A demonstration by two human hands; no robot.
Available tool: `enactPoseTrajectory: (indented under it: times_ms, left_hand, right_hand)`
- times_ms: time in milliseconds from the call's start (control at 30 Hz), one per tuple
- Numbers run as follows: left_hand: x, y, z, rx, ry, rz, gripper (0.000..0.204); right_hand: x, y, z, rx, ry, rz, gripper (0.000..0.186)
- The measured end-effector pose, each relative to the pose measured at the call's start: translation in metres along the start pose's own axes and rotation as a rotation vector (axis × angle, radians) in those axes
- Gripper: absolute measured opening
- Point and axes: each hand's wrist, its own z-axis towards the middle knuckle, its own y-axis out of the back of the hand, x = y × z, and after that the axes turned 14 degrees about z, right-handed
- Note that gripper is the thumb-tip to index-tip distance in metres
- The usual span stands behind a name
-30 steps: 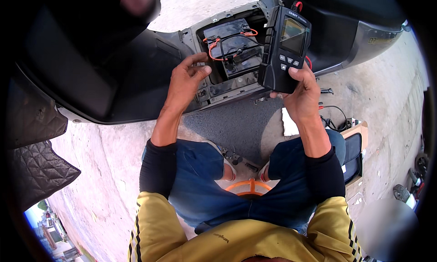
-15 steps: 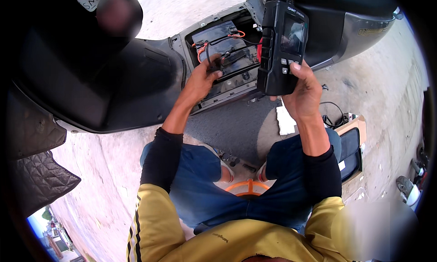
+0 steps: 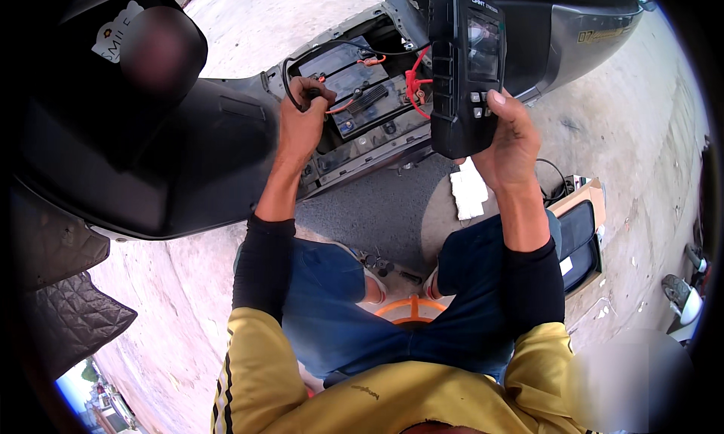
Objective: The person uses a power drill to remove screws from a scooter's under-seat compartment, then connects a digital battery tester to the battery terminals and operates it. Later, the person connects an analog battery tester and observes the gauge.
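Observation:
My right hand (image 3: 509,136) holds a black hand-held tester (image 3: 465,68) upright, thumb on its buttons below the screen. Red and black leads run from the tester toward a dark battery (image 3: 354,87) lying in the open floor compartment (image 3: 377,144) of a scooter. My left hand (image 3: 302,121) reaches into that compartment and grips a black cable (image 3: 290,83) near the battery's left end. The clamp under my fingers is hidden.
The scooter's black body (image 3: 188,155) fills the upper left, its grey rear panel (image 3: 588,42) the upper right. An open cardboard box (image 3: 584,223) with a black case sits right of my knee. A white rag (image 3: 469,193), keys (image 3: 375,264) and an orange stool (image 3: 411,309) lie on concrete.
My left hand has moved further into the compartment and closed on the cable. The tester has risen higher in view, still in my right hand.

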Motion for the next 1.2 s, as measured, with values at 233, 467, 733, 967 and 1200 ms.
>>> enactPoseTrajectory:
  times_ms: [233,467,733,967,1200]
  left_hand:
    - [-0.031,-0.067,0.009,0.172,-0.161,0.378,0.036]
    - [-0.026,-0.11,0.024,0.161,-0.336,0.349,0.067]
    - [-0.028,-0.126,0.033,0.17,-0.314,0.346,0.048]
    - [-0.056,-0.109,0.045,0.047,-0.37,0.095,0.041]
    - [-0.049,-0.064,-0.021,0.46,0.195,-0.531,0.038]
  right_hand:
    - [0.017,0.009,-0.004,0.013,0.019,0.005,0.051]
    - [0.022,0.011,-0.012,-0.059,0.071,0.027,0.054]
    - [0.029,0.004,-0.018,-0.02,0.067,-0.055,0.052]
    - [0.037,0.006,-0.026,0.043,-0.006,-0.183,0.054]
    - [0.02,-0.007,-0.025,0.089,-0.028,-0.14,0.054]
